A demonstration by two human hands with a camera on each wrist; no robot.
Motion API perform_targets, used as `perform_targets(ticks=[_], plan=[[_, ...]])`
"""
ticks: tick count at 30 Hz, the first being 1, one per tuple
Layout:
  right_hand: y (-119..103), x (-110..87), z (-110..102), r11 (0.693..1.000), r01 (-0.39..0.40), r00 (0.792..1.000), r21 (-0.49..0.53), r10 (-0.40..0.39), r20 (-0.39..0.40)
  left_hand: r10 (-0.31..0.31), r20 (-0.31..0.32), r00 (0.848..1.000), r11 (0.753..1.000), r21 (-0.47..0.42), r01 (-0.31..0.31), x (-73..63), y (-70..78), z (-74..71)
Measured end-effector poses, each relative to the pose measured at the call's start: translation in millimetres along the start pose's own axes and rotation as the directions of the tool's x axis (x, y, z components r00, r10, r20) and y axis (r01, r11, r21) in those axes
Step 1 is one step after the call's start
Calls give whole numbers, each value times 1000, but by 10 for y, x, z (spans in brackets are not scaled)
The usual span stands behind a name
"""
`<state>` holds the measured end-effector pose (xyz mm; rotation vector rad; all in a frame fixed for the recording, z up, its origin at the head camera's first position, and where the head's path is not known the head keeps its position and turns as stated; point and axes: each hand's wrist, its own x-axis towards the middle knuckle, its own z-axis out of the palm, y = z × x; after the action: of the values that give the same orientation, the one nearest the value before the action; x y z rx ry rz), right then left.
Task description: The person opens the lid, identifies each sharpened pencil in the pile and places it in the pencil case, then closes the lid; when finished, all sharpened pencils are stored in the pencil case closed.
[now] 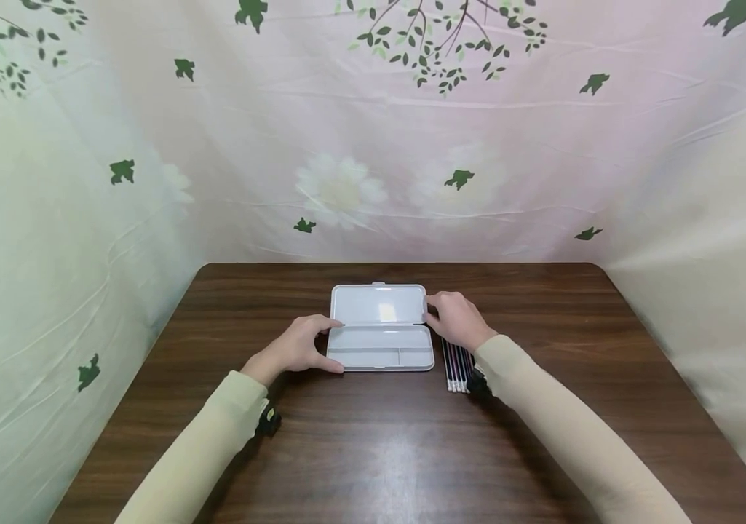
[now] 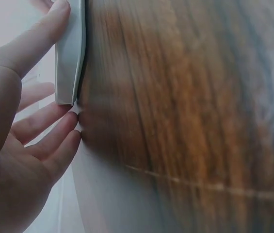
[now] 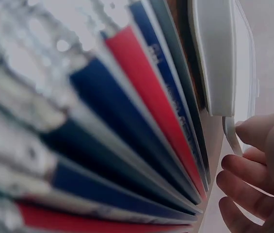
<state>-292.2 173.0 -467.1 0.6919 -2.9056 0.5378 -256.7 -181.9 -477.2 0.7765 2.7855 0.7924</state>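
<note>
Head view first: out on the table (image 1: 373,429), an open white pencil case (image 1: 379,338), with lid (image 1: 359,304) folded back on the far side and compartments bare. Opened already, then, with nothing put inside. Just beside the right end, a row of pencils (image 1: 456,367), flat on the table, outside the case and partly hidden under the right arm. At the case's left end, the left hand (image 1: 295,346), thumb and fingers spread around that end, gripping from near and far edges. At the lid's right end, the right hand (image 1: 459,319), apparently pinching the lid. Early going, judging by all this. Over to the left wrist: thumb against the case's wall, fingertips round at the corner, low by the table; interior out of sight here. And across to the right wrist: lid's edge between thumb and fingertips, and up close, pencil barrels in red, blue and dark green, silvery ends badly blurred, no fingers on any. Left undone, as far as visible: pencils all outside, lid not yet closed.
</note>
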Motion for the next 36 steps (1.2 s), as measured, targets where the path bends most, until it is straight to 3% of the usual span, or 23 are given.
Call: perform_targets(ticks=[11, 18, 27, 31, 36], plan=[[100, -141, -114, 999, 39, 999, 32, -38, -20, -16, -5, 1000, 999, -51, 16, -1, 5, 29], [333, -374, -236, 994, -47, 999, 94, 49, -12, -19, -8, 1000, 998, -67, 18, -7, -5, 51], [620, -717, -404, 963, -217, 967, 159, 190, 168, -34, 6, 999, 995, -96, 35, -15, 18, 38], [656, -778, -421, 953, -256, 946, 161, 213, 243, -35, 0, 999, 993, -109, 35, -11, 22, 24], [671, -805, -422, 950, -267, 939, 163, 218, 267, -25, 4, 1000, 994, -109, 25, 8, 7, 27]])
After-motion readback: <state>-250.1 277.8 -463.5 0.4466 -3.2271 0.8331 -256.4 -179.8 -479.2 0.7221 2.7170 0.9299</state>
